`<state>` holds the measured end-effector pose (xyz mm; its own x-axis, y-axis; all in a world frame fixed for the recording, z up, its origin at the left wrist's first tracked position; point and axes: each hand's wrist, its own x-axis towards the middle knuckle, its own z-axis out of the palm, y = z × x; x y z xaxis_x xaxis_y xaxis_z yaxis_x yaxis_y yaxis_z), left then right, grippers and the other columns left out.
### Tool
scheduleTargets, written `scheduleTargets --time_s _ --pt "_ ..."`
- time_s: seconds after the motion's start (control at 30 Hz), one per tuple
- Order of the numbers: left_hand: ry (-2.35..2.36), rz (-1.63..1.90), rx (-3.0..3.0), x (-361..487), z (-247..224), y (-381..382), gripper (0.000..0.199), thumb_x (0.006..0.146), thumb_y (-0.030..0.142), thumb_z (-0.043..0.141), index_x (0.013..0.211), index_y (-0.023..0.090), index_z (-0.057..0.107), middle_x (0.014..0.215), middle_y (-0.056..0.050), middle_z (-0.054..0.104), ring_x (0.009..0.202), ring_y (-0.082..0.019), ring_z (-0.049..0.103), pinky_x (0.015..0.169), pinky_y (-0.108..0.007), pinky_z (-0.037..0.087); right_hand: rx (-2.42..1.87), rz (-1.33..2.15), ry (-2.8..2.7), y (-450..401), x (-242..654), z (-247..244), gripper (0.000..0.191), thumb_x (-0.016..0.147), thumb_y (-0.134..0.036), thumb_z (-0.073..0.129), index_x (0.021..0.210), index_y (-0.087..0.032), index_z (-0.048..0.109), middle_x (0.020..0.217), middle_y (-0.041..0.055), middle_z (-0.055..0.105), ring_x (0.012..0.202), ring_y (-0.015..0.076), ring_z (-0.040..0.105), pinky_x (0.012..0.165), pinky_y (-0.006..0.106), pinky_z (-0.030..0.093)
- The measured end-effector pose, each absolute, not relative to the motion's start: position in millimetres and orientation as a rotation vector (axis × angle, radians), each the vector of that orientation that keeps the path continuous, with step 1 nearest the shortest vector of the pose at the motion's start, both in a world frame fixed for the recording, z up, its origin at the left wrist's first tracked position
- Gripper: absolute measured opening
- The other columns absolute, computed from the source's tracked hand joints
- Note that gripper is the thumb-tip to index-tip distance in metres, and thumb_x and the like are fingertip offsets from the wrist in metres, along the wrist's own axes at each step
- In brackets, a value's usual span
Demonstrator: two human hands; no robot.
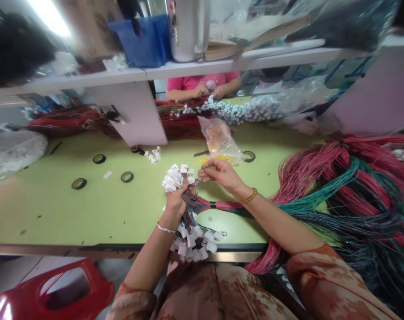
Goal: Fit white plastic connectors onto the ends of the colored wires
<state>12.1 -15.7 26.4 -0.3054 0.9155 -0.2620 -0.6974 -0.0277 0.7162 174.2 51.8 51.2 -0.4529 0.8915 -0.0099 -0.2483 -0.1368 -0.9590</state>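
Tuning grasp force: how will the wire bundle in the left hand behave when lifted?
Likely floppy: the wire bundle has thin strands curving beside the left hand. Its ends may splay, since white connectors fan out beyond the black band.

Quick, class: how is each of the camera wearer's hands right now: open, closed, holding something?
Left hand: closed, holding a bunch of wires with white plugs.
Right hand: fingers bent; whether it holds anything cannot be told.

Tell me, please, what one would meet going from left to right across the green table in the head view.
Clear plastic bag, first tape roll, second tape roll, third tape roll, loose white connectors, left hand, right hand, last tape roll, heap of wires.
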Motion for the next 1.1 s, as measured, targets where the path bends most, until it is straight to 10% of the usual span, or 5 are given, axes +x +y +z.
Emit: scheduleTargets --time_s 0.4,1.1 --pt "0.906 1.649 0.389 11.1 22.6 -14.2 0.035 0.055 0.016 0.089 0.084 0.015 0.069 0.068 0.002 0.068 0.057 -0.01 0.062 0.058 -0.022 0.051 -0.641 0.643 -1.903 17.8 160.5 60.0 0.015 0.091 -0.015 0.052 0.091 -0.019 0.066 0.089 0.0059 0.067 0.087 0.0178 0.063 0.08 0.034 0.053" --pt "1.055 1.827 0.403 18.6 18.6 -13.6 0.038 0.051 0.017 0.092 0.082 0.017 0.069 0.077 0.002 0.071 0.068 -0.011 0.066 0.071 -0.024 0.053 -0.757 0.309 -2.151 12.5 150.3 47.4 0.017 0.093 -0.015 0.045 0.097 -0.019 0.061 0.077 0.0057 0.067 0.066 0.017 0.062 0.063 0.028 0.049"
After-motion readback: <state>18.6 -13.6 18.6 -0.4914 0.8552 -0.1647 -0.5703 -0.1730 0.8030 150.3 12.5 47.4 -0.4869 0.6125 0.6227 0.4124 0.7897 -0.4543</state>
